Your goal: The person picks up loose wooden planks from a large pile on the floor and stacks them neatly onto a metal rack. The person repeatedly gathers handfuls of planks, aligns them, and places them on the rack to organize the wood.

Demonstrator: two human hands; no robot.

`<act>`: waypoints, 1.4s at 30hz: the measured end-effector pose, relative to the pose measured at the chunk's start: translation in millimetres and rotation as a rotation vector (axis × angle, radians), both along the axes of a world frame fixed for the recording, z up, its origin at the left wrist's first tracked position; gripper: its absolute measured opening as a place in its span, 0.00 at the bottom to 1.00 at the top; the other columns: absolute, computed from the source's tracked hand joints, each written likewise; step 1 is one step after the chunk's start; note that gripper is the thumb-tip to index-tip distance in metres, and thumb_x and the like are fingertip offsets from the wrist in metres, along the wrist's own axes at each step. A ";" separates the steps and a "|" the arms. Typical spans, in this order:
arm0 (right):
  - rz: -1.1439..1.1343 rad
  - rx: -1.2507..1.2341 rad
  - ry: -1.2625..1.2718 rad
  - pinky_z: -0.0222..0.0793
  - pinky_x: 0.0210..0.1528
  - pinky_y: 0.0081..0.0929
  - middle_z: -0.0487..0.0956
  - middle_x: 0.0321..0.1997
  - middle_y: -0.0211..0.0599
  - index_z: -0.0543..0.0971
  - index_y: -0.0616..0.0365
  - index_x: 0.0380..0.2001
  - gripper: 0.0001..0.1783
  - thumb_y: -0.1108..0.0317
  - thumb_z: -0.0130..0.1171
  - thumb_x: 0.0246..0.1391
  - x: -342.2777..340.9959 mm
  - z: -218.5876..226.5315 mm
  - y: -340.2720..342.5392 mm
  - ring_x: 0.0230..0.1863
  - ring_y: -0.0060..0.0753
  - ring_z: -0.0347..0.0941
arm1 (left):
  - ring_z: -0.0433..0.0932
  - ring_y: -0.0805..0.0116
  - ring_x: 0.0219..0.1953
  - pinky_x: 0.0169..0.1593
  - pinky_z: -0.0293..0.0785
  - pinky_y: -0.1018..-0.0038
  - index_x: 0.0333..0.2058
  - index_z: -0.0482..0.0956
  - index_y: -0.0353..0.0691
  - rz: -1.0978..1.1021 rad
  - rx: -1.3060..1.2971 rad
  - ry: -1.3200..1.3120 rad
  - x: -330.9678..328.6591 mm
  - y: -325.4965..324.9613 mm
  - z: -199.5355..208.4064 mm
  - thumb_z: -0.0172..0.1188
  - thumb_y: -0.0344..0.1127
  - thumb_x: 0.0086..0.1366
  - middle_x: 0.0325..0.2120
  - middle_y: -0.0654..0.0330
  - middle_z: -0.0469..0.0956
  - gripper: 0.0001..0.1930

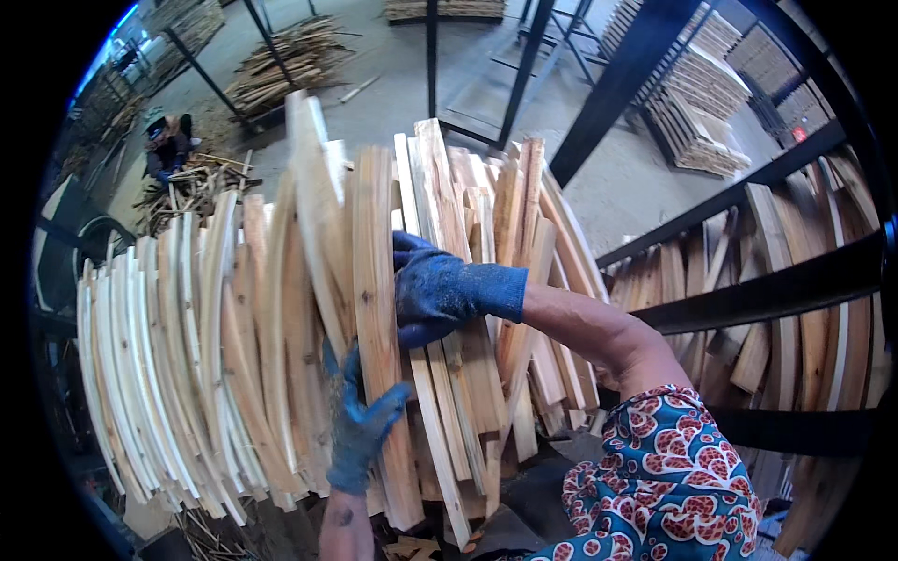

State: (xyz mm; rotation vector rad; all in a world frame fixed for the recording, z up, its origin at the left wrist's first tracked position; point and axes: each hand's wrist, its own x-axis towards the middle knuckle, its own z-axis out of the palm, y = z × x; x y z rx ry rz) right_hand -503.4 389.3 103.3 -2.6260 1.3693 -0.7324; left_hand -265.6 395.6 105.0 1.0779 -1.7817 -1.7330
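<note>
In front of me, a long wooden board (374, 234) stands nearly upright among many others. My right hand (440, 292), in a dark blue glove, is closed at its right edge, with the fingertips partly hidden behind the wood. My left hand (365, 425), in a dusty blue glove, is at the board's lower left side. Its thumb stretches over the board's face, spread from the fingers. Just above those fingers, a second board (316, 201) leans up and to the left, its top blurred; whether the left hand touches it I cannot tell.
Closely set boards (178, 355) fill the row to the left, and more boards (496, 374) stand to the right. Dark metal bars (608, 93) frame the rack. Beyond are a stick pile (290, 65), stacked wood (697, 112) and a crouching person (168, 148).
</note>
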 end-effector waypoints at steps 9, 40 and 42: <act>-1.173 -0.338 -0.845 0.58 0.61 0.37 0.74 0.51 0.49 0.73 0.63 0.48 0.23 0.58 0.54 0.54 -78.7 -33.6 133.7 0.57 0.42 0.67 | 0.52 0.53 0.64 0.62 0.59 0.65 0.62 0.54 0.37 -0.124 -0.347 -0.151 -34.7 -1.3 -17.9 0.68 0.41 0.51 0.63 0.44 0.46 0.43; -0.769 0.467 -1.490 0.32 0.67 0.30 0.53 0.69 0.32 0.58 0.49 0.63 0.39 0.41 0.51 0.54 -146.6 -91.5 45.2 0.70 0.30 0.41 | 0.60 0.60 0.58 0.62 0.58 0.65 0.61 0.54 0.38 -0.033 -0.074 0.112 -75.7 40.2 -14.5 0.70 0.43 0.47 0.56 0.53 0.59 0.46; -0.764 0.542 -1.599 0.35 0.67 0.30 0.55 0.68 0.32 0.60 0.50 0.62 0.37 0.43 0.51 0.55 -164.5 -121.1 44.6 0.69 0.29 0.44 | 0.60 0.60 0.58 0.62 0.58 0.65 0.61 0.53 0.38 -0.055 -0.036 0.119 -77.4 44.4 -10.9 0.70 0.42 0.47 0.57 0.53 0.58 0.46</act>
